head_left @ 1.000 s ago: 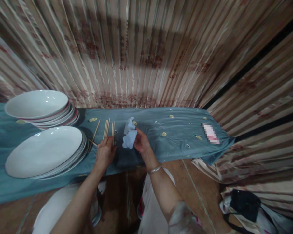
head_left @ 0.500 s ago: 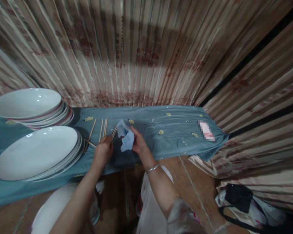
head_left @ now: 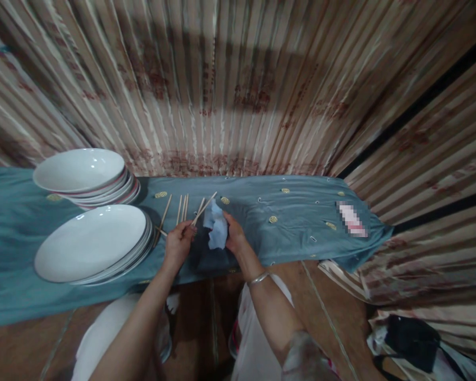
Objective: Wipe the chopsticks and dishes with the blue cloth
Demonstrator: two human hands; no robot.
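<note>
Left hand: the left hand (head_left: 177, 248) hovers over the front part of the desk, its fingers (head_left: 190, 228) pinched around the lower end of a pair of chopsticks (head_left: 203, 209).
Chopsticks in hand: they slant up and to the right from the hand, their far tips raised above the cloth cover and ending just above the rag.
Right hand: the right hand (head_left: 234, 236) sits just to the right of the left hand, its fingers closed on a crumpled pale blue rag (head_left: 217, 230); a metal bangle (head_left: 257, 277) circles the wrist.
Rag: it is bunched between the two hands, right beside the held chopsticks; whether it touches them cannot be told.
Loose chopsticks: several more chopsticks (head_left: 181, 207) lie on the cloth just left of the left hand, pointing away from the person, between the hand and the plates.
Desk: a long desk (head_left: 301, 222) draped in a teal cloth with small gold motifs runs left to right in front of a striped curtain (head_left: 238, 84).
Plates: a stack of flat white plates (head_left: 91, 242) stands at the front left, and a stack of deeper white plates (head_left: 79, 169) stands behind it, near the curtain.
Floor: a black bag (head_left: 410, 336) lies at the lower right, well apart from the hands.
</note>
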